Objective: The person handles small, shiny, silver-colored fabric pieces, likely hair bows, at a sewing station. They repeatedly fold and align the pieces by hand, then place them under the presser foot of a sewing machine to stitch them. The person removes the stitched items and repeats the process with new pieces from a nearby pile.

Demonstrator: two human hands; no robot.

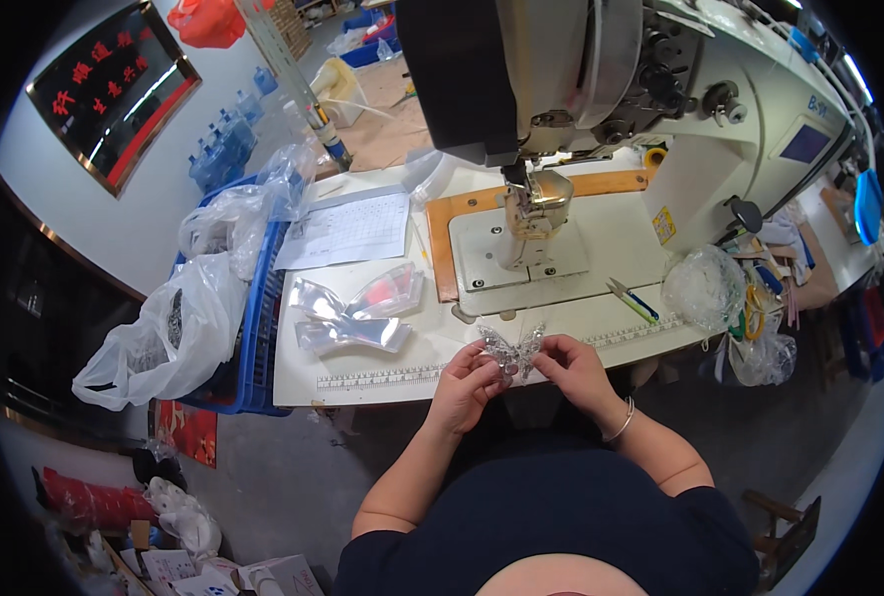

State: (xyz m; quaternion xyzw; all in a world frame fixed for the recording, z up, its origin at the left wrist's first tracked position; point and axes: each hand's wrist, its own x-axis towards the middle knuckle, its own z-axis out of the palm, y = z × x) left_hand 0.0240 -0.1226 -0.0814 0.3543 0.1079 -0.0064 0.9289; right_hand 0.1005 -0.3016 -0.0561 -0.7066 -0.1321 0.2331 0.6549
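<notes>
Between my two hands, at the table's front edge, is a silvery, sparkling butterfly-shaped ornament [509, 350]. My left hand [470, 385] pinches its left side, fingers closed at the lower wing. On the other side my right hand [569, 368], a bangle on its wrist, grips the right wing between thumb and fingers. To the left on the white table lies a shiny, clear-and-silver bow-shaped piece [352, 310]. Just beyond the ornament stands the sewing machine's post [533, 233] on its metal plate.
A big white sewing machine [720, 139] rises over the table's right half. Small snips [633, 300] and a bundle of clear thread or film [705, 288] lie at right. A printed sheet [347, 230] lies at left, beside a blue crate [258, 318] with plastic bags [178, 323].
</notes>
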